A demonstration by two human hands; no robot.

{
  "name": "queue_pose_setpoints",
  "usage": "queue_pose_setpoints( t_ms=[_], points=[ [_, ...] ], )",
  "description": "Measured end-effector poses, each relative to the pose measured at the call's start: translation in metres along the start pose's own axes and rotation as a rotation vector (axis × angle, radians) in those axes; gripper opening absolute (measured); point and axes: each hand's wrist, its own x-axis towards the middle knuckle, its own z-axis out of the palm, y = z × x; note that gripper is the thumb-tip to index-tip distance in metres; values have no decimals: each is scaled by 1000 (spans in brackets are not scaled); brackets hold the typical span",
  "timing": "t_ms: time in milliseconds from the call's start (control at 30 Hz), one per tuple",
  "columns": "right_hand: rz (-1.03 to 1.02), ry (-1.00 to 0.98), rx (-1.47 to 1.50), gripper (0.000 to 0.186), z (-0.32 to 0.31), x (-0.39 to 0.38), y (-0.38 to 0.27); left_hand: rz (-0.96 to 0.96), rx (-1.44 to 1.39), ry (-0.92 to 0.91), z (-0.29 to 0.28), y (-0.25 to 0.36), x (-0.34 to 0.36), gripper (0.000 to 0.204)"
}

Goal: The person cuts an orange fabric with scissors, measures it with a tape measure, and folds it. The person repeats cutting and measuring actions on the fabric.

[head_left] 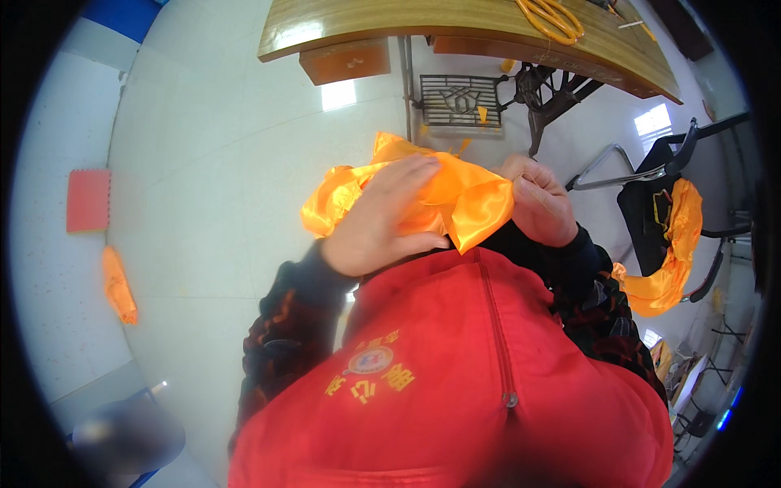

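— What are the hands doing?

— Both are on a bunched piece of shiny orange satin fabric (pixel 455 195), held up in front of the chest, above a red zipped vest (pixel 455 366). The left hand (pixel 382 215) lies flat across the cloth, fingers stretched out over the top, thumb under the fold. The right hand (pixel 541 203) is curled shut, pinching the cloth's right edge between thumb and bent fingers.

— And where is the cloth relative to the furniture?

— Just in front of a long wooden table (pixel 455 24) with a black cast-iron treadle stand (pixel 488 102) underneath.

— Anything else orange around?

— Yes. Orange-handled scissors (pixel 553 20) lie on the tabletop. More orange satin (pixel 671 260) drapes over a black chair (pixel 659 187) on the right, and a small orange scrap (pixel 119 285) lies on the pale tiled floor (pixel 211 203) at left, near a red square mat (pixel 87 199).
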Motion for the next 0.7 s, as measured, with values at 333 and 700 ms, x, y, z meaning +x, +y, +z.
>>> queue_pose_setpoints(
  t_ms=[333,700],
  points=[
    [-49,194,-121,22,-8,-2,-10,-349,-625,123,14,2,6,22],
    [-205,490,-721,18,-27,4,1,-477,-919,158,7,15,-5,15]
  ],
)
